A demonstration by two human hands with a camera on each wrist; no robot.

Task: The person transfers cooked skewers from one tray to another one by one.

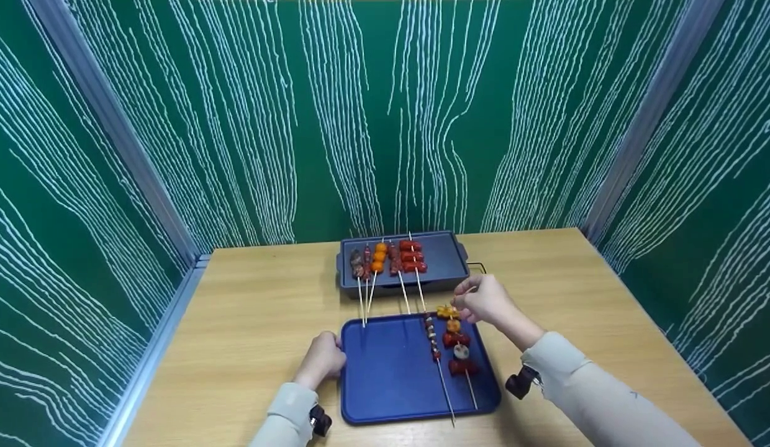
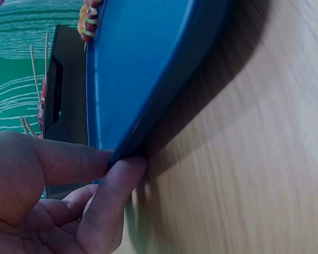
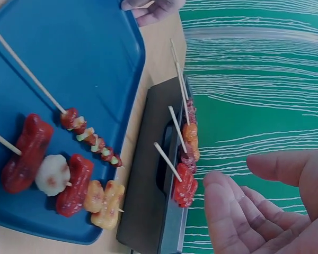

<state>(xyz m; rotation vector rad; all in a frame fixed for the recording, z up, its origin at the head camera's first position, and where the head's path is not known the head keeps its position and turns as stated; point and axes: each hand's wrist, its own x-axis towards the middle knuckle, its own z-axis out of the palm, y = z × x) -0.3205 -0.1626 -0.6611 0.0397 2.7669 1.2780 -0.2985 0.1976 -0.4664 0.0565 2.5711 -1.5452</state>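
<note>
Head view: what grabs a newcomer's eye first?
Likely the blue tray, left edge pinched by the left hand, two loaded skewers along its right side. Behind it, five more skewers lie on the dark grill, before a white-streaked green wall. The empty right hand hovers near the tray's far right corner.

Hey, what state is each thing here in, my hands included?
Blue tray: loaded on its right side
Thick mixed skewer: lying on the blue tray
Thin mixed skewer: lying beside it
Grill: uncovered, five skewers lying on it
Left hand: pinching the blue tray's left edge
Right hand: empty, open, near the thick mixed skewer's tip
</note>
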